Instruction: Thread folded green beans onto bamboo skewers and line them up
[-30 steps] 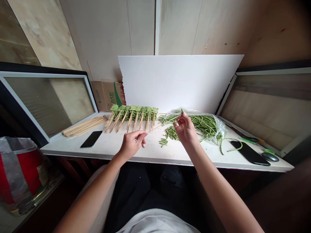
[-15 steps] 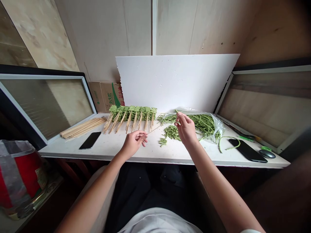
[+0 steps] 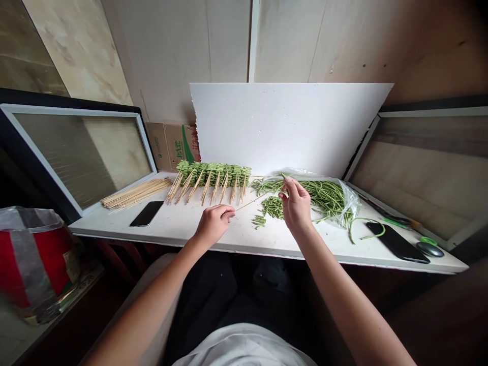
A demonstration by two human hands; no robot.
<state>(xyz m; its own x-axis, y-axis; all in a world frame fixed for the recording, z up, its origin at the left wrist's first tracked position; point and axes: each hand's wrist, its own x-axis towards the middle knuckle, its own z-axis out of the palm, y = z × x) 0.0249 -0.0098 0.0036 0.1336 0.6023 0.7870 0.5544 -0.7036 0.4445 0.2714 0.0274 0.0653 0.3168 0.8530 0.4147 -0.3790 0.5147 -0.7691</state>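
Note:
My left hand [image 3: 212, 223] is closed round one end of a thin bamboo skewer [image 3: 252, 202], which slants up to the right. Held between the fingertips of my right hand [image 3: 297, 207] is a short piece of green bean [image 3: 282, 175], near the skewer's far end. Whether the skewer touches it I cannot tell. Below and between the hands lies a heap of cut bean pieces [image 3: 272, 207], with a small row of pieces [image 3: 258, 220] in front. Skewered beans [image 3: 213, 172] are stacked behind my left hand, their sticks pointing toward me.
Long uncut beans [image 3: 324, 197] spill from a clear plastic bag [image 3: 351, 199] on the white table [image 3: 229, 243]. At left lie loose skewers [image 3: 135, 193] and a phone [image 3: 147, 213]. A second phone [image 3: 396, 243] and a mouse [image 3: 430, 249] sit at right. A white board [image 3: 293, 127] stands behind.
The fingers of my left hand have curled tighter round the skewer. My right hand keeps its pinch on the bean piece. The whole view has shifted a little, moving the scene rightward.

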